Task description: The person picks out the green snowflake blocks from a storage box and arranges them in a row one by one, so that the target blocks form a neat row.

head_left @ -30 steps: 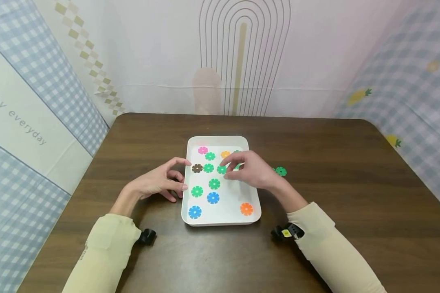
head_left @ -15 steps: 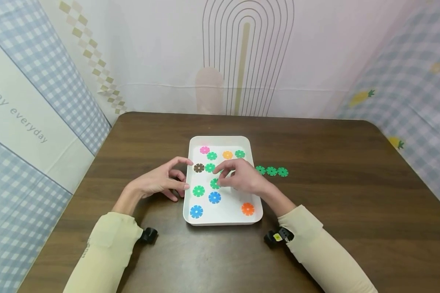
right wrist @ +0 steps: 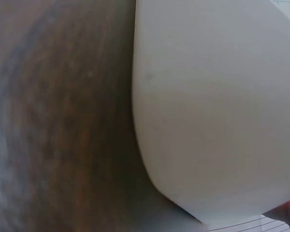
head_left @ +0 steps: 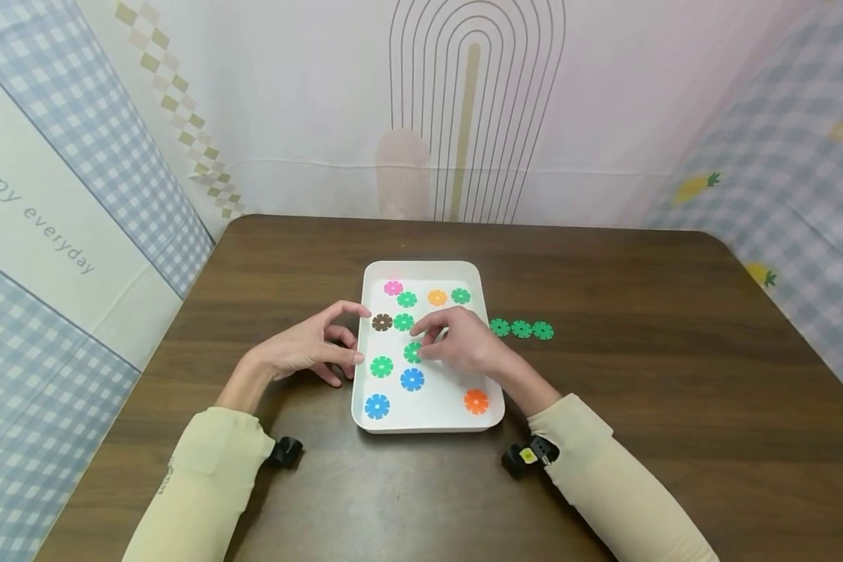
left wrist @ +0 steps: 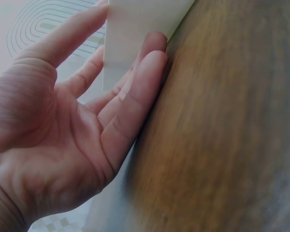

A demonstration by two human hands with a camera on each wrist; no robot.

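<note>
In the head view, my left hand [head_left: 309,343] touches the left rim of the white tray [head_left: 428,428] with thumb and index finger. Its other fingers lie loosely bent against the outer wall, as the left wrist view shows. My right hand [head_left: 460,339] hovers over the tray's middle, thumb and index finger apart. The thumb tip is at the edge of a green notched plastic disc [head_left: 411,353]; contact cannot be told. Another green disc [head_left: 403,321] lies just beyond the index fingertip. The right hand hides part of the tray floor.
Several other notched discs lie in the tray, among them brown [head_left: 382,322], pink [head_left: 393,288], yellow [head_left: 437,297], blue [head_left: 412,380] and orange [head_left: 476,402]. Right of the tray, a row of green discs [head_left: 521,329] lies on the brown table [head_left: 639,351].
My right hand has moved left and slightly nearer within the tray, uncovering the green disc at the far right and the green row outside. My left hand has stayed at the rim.
</note>
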